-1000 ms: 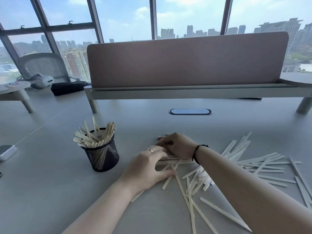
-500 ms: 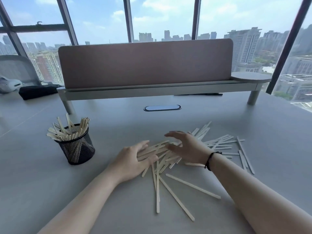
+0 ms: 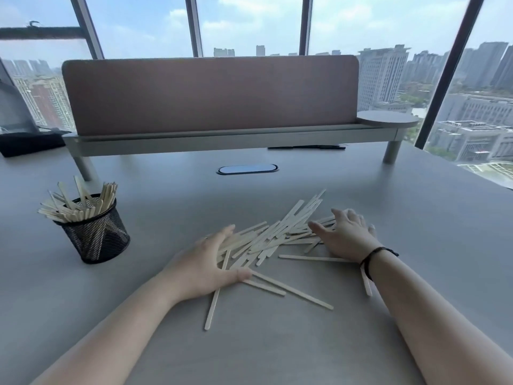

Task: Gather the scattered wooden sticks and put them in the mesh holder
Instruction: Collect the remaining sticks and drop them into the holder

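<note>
A loose heap of pale wooden sticks lies on the grey table between my two hands. My left hand rests flat against the heap's left side, fingers spread, palm facing the sticks. My right hand, with a black band at the wrist, presses on the heap's right side with its fingers apart. A few stray sticks lie nearer to me. The black mesh holder stands upright at the left, with several sticks fanning out of its top.
A pink desk divider on a raised grey shelf crosses the back of the table. An oval cable port sits in the tabletop before it. A black bag lies at the far left. Windows show a city beyond.
My right hand has swept from the middle out to the right side of the sticks, pushing the spread ones in. The sticks now form a tighter heap. The view has turned right.
</note>
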